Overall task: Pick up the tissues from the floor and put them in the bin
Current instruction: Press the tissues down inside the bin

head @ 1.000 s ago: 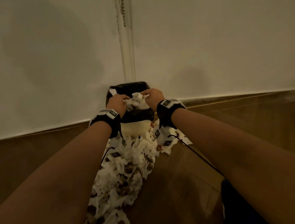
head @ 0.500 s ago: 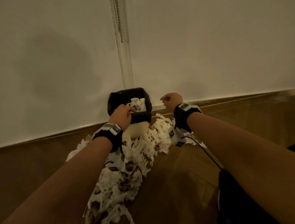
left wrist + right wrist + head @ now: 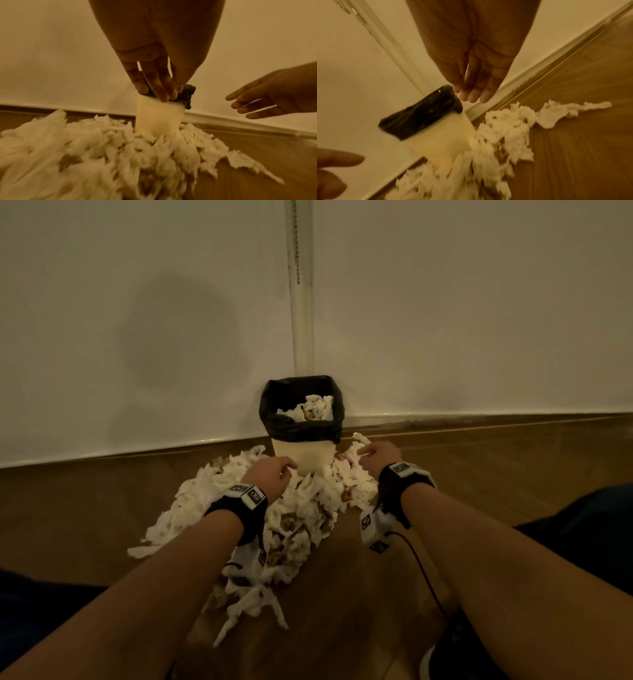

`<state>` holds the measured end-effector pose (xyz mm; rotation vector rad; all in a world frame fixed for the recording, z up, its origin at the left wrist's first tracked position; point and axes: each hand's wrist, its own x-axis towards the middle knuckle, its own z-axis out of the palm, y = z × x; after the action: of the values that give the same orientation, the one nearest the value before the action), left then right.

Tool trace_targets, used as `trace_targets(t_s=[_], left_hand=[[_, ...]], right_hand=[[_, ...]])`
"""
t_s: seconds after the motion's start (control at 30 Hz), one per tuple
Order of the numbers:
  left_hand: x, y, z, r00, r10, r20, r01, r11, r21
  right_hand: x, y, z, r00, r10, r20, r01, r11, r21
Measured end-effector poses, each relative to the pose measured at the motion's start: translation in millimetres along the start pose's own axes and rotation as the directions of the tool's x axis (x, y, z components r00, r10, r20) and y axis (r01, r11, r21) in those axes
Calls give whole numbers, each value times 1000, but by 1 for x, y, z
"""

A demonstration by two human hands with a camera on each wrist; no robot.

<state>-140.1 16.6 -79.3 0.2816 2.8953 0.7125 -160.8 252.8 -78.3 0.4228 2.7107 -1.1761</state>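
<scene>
Both hands empty, fingers loose: left hand (image 3: pixel 270 474) over the tissues (image 3: pixel 298 508), right hand (image 3: pixel 380 455) beside. Pile on floor runs near-to-far toward bin (image 3: pixel 301 436); left probably nearer it.

One bin (image 3: pixel 303 455) with one black bag liner (image 3: pixel 301 430) stands at 12 o'clock. One large heap of tissues (image 3: pixel 301 508), too many to count, covers the floor (image 3: pixel 359 594); more sit inside. Two hands, left hand (image 3: pixel 270 474) and right hand (image 3: pixel 382 455), with two wristbands.
</scene>
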Motion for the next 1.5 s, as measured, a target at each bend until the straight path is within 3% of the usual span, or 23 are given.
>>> trace_targets(t_s=[0.2, 0.33, 0.5, 0.73, 0.93, 1.07, 1.1, 1.17, 1.2, 1.27, 1.37, 1.5], left_hand=[[-49, -45, 49, 964, -209, 162, 213, 977, -7], [-76, -75, 77, 932, -290, 218, 289, 957, 38], [-100, -94, 104, 906, -318, 281, 293, 947, 129], [-94, -91, 121, 918, -337, 209, 312, 939, 141], [-81, -84, 138, 893, -307, 330, 219, 935, 277], [-77, -84, 151, 851, -351, 390, 273, 931, 242], [-75, -84, 153, 821, -370, 435, 279, 924, 261], [-71, -85, 153, 751, -393, 530, 250, 913, 323], [-69, -85, 154, 740, -390, 548, 226, 912, 344], [-67, -88, 155, 757, -376, 534, 235, 920, 314], [-64, -90, 155, 826, -353, 439, 257, 930, 265], [-59, -92, 150, 857, -354, 374, 317, 935, 158]], right_hand=[[-24, 11, 87, 980, 44, 193, -25, 995, -99], [-38, 21, 131, 924, 40, 380, 43, 977, -209], [-49, 32, 170, 898, 12, 439, 142, 938, -316], [-45, 29, 195, 905, 58, 421, 160, 871, -464], [-45, 30, 212, 859, -33, 510, 373, 723, -582], [-42, 39, 219, 821, -6, 571, 425, 674, -604], [-42, 40, 219, 813, 7, 582, 430, 667, -609], [-44, 43, 216, 812, 35, 583, 389, 712, -584], [-45, 45, 214, 811, 44, 584, 364, 743, -562], [-46, 49, 210, 806, 56, 589, 334, 779, -531], [-39, 53, 205, 830, -5, 557, 334, 805, -491], [-29, 51, 196, 883, -64, 466, 292, 851, -436]])
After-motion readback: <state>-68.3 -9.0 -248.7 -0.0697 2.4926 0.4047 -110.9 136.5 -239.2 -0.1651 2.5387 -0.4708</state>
